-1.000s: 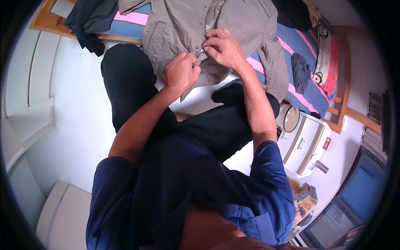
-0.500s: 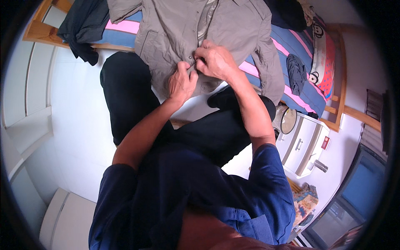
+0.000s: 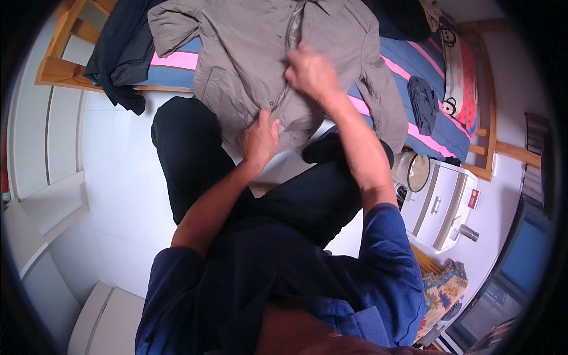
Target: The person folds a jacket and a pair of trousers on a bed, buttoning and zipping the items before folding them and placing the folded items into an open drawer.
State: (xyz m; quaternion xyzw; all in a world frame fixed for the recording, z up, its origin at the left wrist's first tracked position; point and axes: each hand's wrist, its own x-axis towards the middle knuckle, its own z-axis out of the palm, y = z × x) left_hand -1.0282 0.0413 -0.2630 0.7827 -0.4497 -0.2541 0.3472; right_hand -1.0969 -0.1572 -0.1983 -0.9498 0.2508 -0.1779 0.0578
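Grey-brown long-sleeved fabric jacket (image 3: 239,50) spread front-up before me on a bed with a blue-and-pink striped sheet (image 3: 423,142), its hem hanging over the near edge toward my knees. My left hand (image 3: 260,142) is at the bottom of the front edge, grip pinched on the cloth just below a small dark round snap. My right hand (image 3: 313,74) is farther up the front seam, fingers curled in; it is blurred, so I cannot tell whether that grip holds anything. Dark cloth garments (image 3: 124,53) drape over the bed's left end; right of the jacket, a crumpled dark grey cloth (image 3: 422,105) lies near a red, blue-dotted pillow (image 3: 467,94).
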